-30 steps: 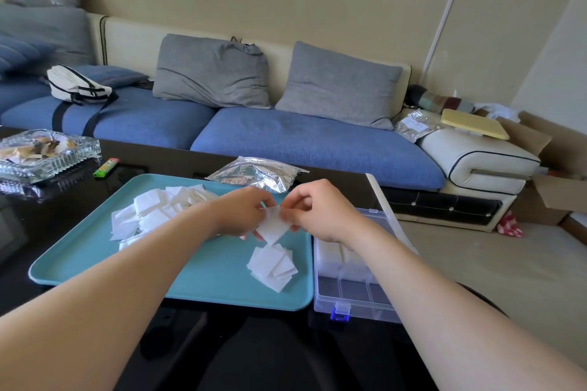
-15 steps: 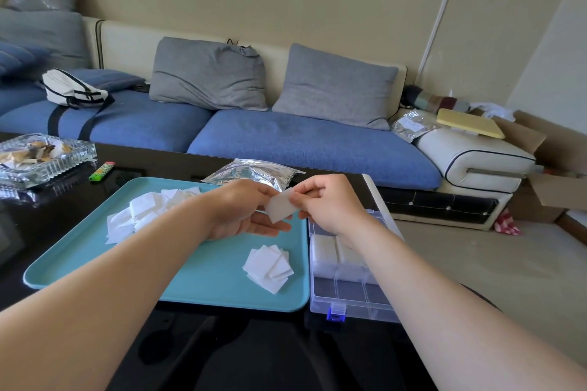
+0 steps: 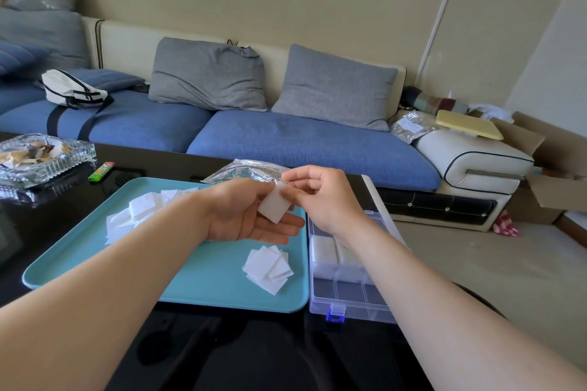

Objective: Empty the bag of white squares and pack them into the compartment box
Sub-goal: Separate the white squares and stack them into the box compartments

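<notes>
A small stack of white squares (image 3: 275, 208) is held above the teal tray (image 3: 203, 282). My left hand (image 3: 244, 216) lies palm up under it, thumb on the stack. My right hand (image 3: 320, 197) pinches the stack's upper edge. A loose pile of white squares (image 3: 143, 209) lies at the tray's far left, partly hidden by my left forearm. A smaller fanned pile of squares (image 3: 269, 267) lies at the tray's near right. The clear compartment box (image 3: 346, 295) stands open right of the tray, white squares filling its middle compartments. The silver bag (image 3: 244, 171) lies behind the tray.
A glass ashtray (image 3: 41, 155) and a green lighter (image 3: 101, 171) sit on the black table at the far left. A blue sofa with grey cushions runs behind the table. Cardboard boxes stand at the far right on the floor.
Both hands have lifted the stack of squares off the near pile and raised it above the tray. My left hand has turned palm up beneath it.
</notes>
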The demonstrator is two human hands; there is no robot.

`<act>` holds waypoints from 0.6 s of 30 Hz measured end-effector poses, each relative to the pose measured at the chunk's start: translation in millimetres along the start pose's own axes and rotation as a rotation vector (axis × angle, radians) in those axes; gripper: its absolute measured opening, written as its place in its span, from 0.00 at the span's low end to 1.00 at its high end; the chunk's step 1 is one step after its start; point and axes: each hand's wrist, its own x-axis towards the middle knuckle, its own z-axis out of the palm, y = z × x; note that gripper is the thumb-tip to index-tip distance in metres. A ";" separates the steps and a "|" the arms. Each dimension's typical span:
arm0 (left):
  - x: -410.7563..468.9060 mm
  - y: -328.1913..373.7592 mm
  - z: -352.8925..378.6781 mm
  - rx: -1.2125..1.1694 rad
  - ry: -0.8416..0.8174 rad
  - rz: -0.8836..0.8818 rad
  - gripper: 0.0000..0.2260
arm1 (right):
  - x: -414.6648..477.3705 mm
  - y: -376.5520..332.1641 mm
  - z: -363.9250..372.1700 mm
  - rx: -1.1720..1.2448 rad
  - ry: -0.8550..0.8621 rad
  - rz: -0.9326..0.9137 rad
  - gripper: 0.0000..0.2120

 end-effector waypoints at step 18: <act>15.0 -8.1 -16.6 0.342 0.387 0.108 0.12 | -13.0 18.8 33.3 -0.904 -0.453 0.111 0.14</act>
